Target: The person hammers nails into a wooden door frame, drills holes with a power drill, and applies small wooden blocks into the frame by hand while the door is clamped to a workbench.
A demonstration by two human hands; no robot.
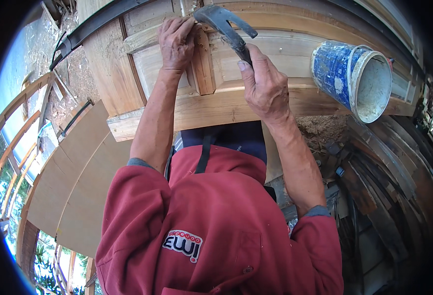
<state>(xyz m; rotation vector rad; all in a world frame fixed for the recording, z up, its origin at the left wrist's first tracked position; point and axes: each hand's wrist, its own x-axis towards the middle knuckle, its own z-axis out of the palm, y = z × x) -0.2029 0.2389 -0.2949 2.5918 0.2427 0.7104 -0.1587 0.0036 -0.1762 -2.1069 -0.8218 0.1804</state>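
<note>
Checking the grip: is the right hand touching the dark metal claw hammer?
Touching: the head view shows the right hand wrapped around the dark metal claw hammer handle.

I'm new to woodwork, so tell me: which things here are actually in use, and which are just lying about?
In use:
right hand gripping the claw hammer
left hand pressed on the wooden panel frame

Lying about:
blue bucket on its side
plywood sheets
scrap boards

The single head-worn fisheye view looks steeply down from close above onto the wooden door panel (256, 105), forearms entering from the lower edge.
</note>
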